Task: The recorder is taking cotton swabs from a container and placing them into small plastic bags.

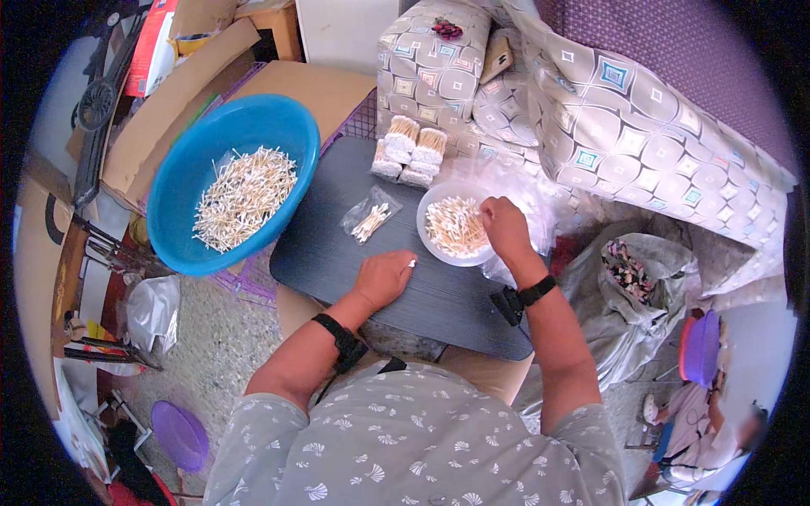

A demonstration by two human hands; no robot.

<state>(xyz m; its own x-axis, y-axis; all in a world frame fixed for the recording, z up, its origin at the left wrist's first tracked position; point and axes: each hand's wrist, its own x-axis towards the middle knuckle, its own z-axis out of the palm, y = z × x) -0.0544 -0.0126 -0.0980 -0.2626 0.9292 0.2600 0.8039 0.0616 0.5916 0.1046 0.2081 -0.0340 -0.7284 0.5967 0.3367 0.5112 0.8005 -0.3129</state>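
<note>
My left hand [384,279] is closed in a fist over the dark table, and white cotton tips poke out beside its thumb. The sticks of these cotton swabs are hidden inside the fist. My right hand [506,229] reaches over the right rim of a white plastic bowl [428,241], fingers curled down at the loose cotton swabs [456,226] in it. What its fingertips pinch, if anything, is hidden. Left of the bowl, a clear plastic bag [357,216] lies flat with a small bunch of swabs [371,223] on it. Several packed bundles of swabs [413,150] are stacked behind the bowl.
A large blue basin [295,135] heaped with swabs stands left of the dark table [337,266]. Clear plastic bags [538,198] lie right of the bowl. A patterned sofa [624,126] borders the back right, with a grey sack [582,291] below it. Another person [696,430] sits far right.
</note>
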